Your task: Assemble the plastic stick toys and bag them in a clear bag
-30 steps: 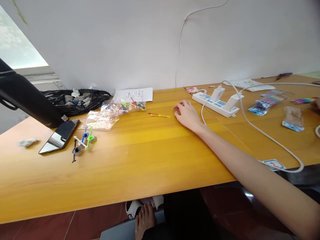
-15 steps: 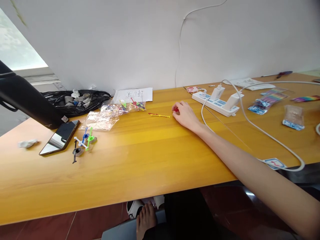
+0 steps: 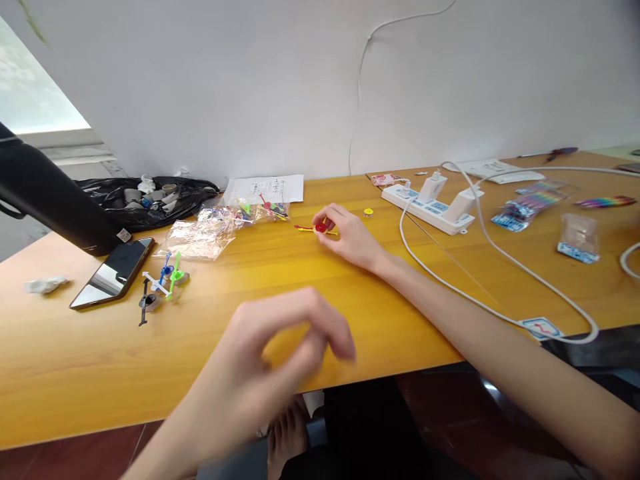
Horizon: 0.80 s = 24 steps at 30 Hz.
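My right hand [image 3: 345, 233] pinches a small red round plastic piece [image 3: 321, 227] between thumb and fingers. Right by it, partly covered, lie thin arrow-shaped plastic sticks, a red one and a yellow one [image 3: 304, 229]. A small yellow round piece [image 3: 369, 213] rests on the table to the right of that hand. In the foreground my left hand [image 3: 280, 353], somewhat blurred, hovers over the table's front part. Its fingers are loosely curled, with a gap between thumb and index finger and nothing visible in them.
At left are four-colour arrow spinners [image 3: 163, 280], a phone [image 3: 114, 272] and a black bottle [image 3: 55, 193]. Clear plastic packets [image 3: 197, 239] and a black bag [image 3: 195, 200] lie behind. A power strip [image 3: 425, 208] with white cables and several packs [image 3: 579, 237] occupy the right.
My right hand has moved left with the red piece to the arrow sticks, uncovering the yellow round piece. My left hand has come into view from below. The view has shifted slightly.
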Motion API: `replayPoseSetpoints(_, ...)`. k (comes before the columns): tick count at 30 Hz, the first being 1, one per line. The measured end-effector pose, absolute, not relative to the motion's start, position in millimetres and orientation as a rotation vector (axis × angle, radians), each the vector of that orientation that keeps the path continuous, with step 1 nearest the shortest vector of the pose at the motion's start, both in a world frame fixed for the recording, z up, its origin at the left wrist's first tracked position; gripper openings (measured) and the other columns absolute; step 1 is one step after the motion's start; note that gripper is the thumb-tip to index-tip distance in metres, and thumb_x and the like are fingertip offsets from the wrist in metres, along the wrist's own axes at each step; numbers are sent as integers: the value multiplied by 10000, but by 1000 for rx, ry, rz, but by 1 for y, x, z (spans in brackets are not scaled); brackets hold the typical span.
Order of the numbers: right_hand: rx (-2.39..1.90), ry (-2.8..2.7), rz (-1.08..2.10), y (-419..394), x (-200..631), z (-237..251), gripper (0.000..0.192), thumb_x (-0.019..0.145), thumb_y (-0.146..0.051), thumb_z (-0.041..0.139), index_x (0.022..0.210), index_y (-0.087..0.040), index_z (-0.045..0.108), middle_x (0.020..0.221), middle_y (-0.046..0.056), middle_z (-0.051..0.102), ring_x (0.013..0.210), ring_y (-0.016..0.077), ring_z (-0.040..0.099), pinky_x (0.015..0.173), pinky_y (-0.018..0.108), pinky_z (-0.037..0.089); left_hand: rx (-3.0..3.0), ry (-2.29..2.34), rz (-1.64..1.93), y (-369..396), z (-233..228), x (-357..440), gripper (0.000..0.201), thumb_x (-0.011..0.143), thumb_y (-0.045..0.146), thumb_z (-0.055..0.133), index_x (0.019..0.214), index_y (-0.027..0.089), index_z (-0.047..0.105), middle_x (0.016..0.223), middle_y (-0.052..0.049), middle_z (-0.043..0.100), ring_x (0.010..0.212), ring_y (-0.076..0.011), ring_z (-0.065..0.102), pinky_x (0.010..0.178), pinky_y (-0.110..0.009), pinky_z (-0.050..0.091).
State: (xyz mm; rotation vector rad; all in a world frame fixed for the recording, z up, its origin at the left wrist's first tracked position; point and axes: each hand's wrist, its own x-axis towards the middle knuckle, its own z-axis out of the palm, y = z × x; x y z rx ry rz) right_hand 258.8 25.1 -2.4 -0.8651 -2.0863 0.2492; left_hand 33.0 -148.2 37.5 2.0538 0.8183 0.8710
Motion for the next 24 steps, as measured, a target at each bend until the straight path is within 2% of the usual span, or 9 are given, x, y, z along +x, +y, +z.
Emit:
replayPoseSetpoints(2,-848,-2066,267,27,259,-4,121,896,-128,567,991,-199,587,1018,59,617,888,183,624,874,341,533,2045,899,895,-103,41,39,227,990,199,480,900,217,689,922,-37,718,888,-184,671,839,-320,539)
replayPoseSetpoints(3,-842,-2062,282,28,259,-5,131,890,-124,572,997,-197,588,1017,58,620,887,181,629,871,340,536,2045,949,944,-79,39,41,196,974,202,494,904,208,677,941,-38,714,912,-185,667,851,-322,535)
replayPoseSetpoints(5,-824,-2063,321,28,258,-6,160,875,-114,582,1013,-196,590,1020,54,629,891,178,638,866,337,542,2022,1080,1047,-34,30,44,121,935,215,539,962,201,656,1075,-57,703,1036,-206,652,904,-345,530)
replayPoseSetpoints(7,-807,-2071,356,27,257,-8,185,866,-113,591,1031,-197,595,1026,50,639,900,177,640,867,339,545,1961,1150,1057,5,16,48,182,871,232,632,1049,193,629,1211,-89,672,1116,-232,637,932,-372,528)
replayPoseSetpoints(10,-796,-2098,380,25,255,-7,190,864,-121,599,1036,-201,608,1030,45,651,925,182,637,883,349,544,1821,892,917,40,-5,52,270,872,297,654,1110,173,617,1218,-118,687,1074,-235,677,932,-388,546)
replayPoseSetpoints(13,-762,-2151,414,22,254,-4,173,873,-142,606,1033,-206,621,1032,40,657,943,184,641,902,357,546,1804,731,916,46,-20,53,296,866,342,689,1093,161,632,1104,-108,738,987,-224,715,961,-394,543)
replayPoseSetpoints(17,-795,-2177,403,24,258,-2,240,883,-169,615,1117,-222,633,1142,56,645,1028,198,640,952,378,540,1782,828,1027,40,-26,49,348,853,382,718,1114,164,641,1060,-106,756,925,-224,734,936,-403,556)
replayPoseSetpoints(20,-1016,-2122,267,34,270,-8,263,886,-165,611,1144,-208,645,1188,80,629,1047,215,631,966,400,524,1752,923,1114,39,-26,47,380,844,407,726,1127,166,646,1076,-117,756,969,-239,730,920,-408,563)
replayPoseSetpoints(24,-1299,-2114,120,45,284,-20,203,900,-190,619,1094,-187,680,1129,96,645,1059,253,621,968,432,498,1776,963,1129,40,-25,48,361,845,412,724,1107,174,653,1089,-119,759,1034,-248,720,947,-407,551)
